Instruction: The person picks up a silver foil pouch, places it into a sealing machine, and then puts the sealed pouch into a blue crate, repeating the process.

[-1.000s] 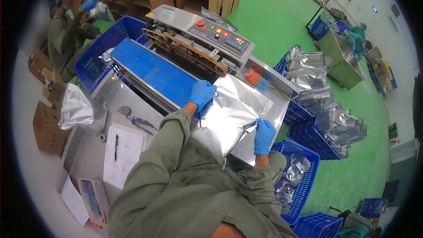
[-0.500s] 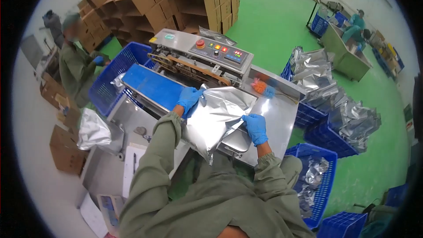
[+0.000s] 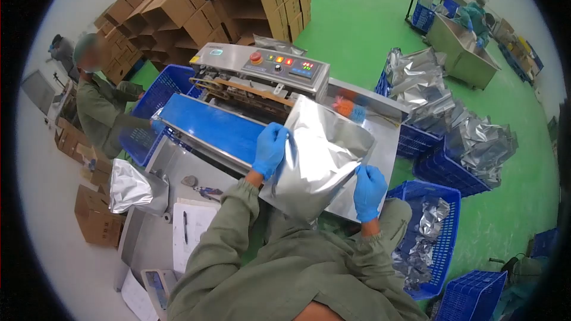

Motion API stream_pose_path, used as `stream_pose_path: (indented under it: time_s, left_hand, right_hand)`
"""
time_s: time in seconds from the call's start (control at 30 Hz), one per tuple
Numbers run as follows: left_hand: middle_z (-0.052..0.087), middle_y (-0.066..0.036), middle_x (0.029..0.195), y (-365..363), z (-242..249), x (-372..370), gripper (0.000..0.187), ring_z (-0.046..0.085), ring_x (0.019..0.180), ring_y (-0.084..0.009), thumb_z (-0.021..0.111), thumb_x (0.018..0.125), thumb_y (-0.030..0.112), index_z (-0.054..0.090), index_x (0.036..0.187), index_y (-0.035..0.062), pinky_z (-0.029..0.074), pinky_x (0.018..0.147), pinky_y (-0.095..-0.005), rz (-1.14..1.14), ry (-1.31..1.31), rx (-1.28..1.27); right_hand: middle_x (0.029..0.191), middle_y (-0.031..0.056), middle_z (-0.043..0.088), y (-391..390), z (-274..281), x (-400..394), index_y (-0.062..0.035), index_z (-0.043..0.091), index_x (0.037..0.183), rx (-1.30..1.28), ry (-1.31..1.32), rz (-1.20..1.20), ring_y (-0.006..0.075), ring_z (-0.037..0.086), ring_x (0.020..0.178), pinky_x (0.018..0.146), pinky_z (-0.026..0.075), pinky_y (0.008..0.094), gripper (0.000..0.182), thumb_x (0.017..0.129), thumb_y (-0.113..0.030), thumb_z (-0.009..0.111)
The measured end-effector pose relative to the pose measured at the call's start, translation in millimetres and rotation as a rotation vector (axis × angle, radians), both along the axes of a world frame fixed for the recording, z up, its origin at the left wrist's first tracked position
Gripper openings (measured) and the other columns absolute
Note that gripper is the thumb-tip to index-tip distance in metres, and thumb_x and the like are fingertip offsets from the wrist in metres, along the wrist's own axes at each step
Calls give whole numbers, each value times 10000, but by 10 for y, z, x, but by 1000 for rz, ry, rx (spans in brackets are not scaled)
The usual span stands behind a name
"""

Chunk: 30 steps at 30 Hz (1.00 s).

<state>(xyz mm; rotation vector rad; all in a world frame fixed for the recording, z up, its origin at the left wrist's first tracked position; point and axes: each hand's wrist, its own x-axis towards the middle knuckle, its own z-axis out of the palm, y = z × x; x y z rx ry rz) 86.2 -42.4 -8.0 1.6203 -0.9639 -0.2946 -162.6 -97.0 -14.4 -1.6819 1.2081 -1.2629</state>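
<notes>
Head cam: both my grips, L hand [image 3: 269, 149] & R hand [image 3: 369, 185], pinch foil bag [image 3: 318, 153] edges — light, floppy, slick, so hold near corners.

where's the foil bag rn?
Head view, centre: the foil bag is held up between the left hand and right hand, just in front of the sealer and at the right end of its blue belt.
</notes>
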Motion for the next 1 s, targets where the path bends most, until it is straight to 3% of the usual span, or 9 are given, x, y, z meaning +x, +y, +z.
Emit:
stream_pose_path:
  time_s: [0.13, 0.2, 0.37, 0.43, 0.5, 0.57, 0.7, 0.77, 1.0]
  left_hand:
    - [538, -3, 716, 362, 400, -178, 104, 465, 644, -62, 532, 898, 106, 564, 844, 24, 398, 586, -220, 125, 208, -159]
    - [512, 22, 747, 524, 497, -219, 84, 440, 656, -33, 513, 915, 94, 551, 893, 22, 383, 588, -190, 140, 148, -398]
    - [505, 16, 783, 495, 317, -175, 92, 424, 679, -35, 493, 922, 89, 538, 922, 9, 383, 614, -186, 186, 135, -419]
    - [506, 13, 802, 511, 334, -145, 97, 430, 707, -38, 496, 920, 94, 534, 941, 8, 385, 631, -186, 67, 308, -401]
    - [519, 20, 766, 485, 461, -162, 114, 439, 680, -43, 513, 914, 110, 550, 942, 5, 386, 623, -183, 67, 259, -471]
    - [514, 45, 703, 519, 499, -82, 133, 417, 639, -39, 557, 897, 136, 591, 874, 9, 372, 597, -185, -67, 312, -304]
    - [505, 68, 656, 363, 506, -3, 168, 391, 616, -33, 594, 878, 155, 611, 767, 29, 350, 574, -183, 13, 199, -373]
    - [488, 80, 657, 192, 587, -101, 211, 374, 626, -27, 607, 871, 160, 590, 694, 46, 325, 556, -185, 127, 274, -295]
    - [501, 66, 635, -213, 339, -48, 214, 441, 591, -25, 576, 892, 175, 581, 711, 62, 377, 541, -199, -104, 645, -347]
  right_hand:
    - [699, 103, 586, 213, 551, -104, -6, 579, 749, -230, 20, 58, 195, 547, 612, 577, 426, 289, 40, 770, -1, 613]
    - [730, 83, 608, 279, 708, -121, -27, 605, 786, -329, -57, 119, 189, 584, 662, 602, 451, 271, 120, 750, 86, 590]
    - [780, 91, 622, 169, 513, -42, -31, 627, 847, -459, -78, 153, 178, 594, 672, 621, 463, 275, 144, 748, 72, 612]
    - [795, 90, 626, 145, 537, -28, -32, 633, 864, -512, -61, 136, 171, 596, 676, 625, 467, 277, 159, 744, 72, 621]
    - [823, 84, 631, 191, 653, 7, -30, 643, 875, -249, -180, 165, 153, 593, 690, 638, 474, 275, 170, 741, 75, 627]
    - [824, 79, 633, 147, 709, 5, -28, 647, 877, -311, -154, 218, 144, 590, 691, 639, 471, 269, 175, 747, 84, 617]
    - [814, 73, 628, 29, 669, 50, -14, 651, 881, -299, -179, 243, 120, 580, 695, 652, 457, 245, 133, 804, 57, 569]
    - [808, 74, 623, -38, 611, 145, -4, 646, 881, -228, -176, 168, 113, 570, 690, 645, 448, 241, 115, 823, 29, 553]
    - [734, 41, 615, -296, 607, 174, 31, 648, 879, -13, -287, 211, 86, 520, 676, 621, 411, 244, 133, 847, -67, 564]
